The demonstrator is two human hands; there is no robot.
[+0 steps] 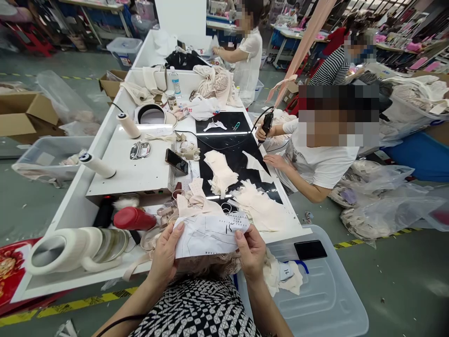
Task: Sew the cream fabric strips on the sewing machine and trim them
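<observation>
Hands (206, 255) on creased paper pattern (210, 234) (printed)

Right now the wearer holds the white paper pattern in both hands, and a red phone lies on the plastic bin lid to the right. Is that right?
Not quite. The phone on the bin lid is black, not red, as the head view shows. The rest holds: the left hand and right hand both hold the paper pattern.
</observation>
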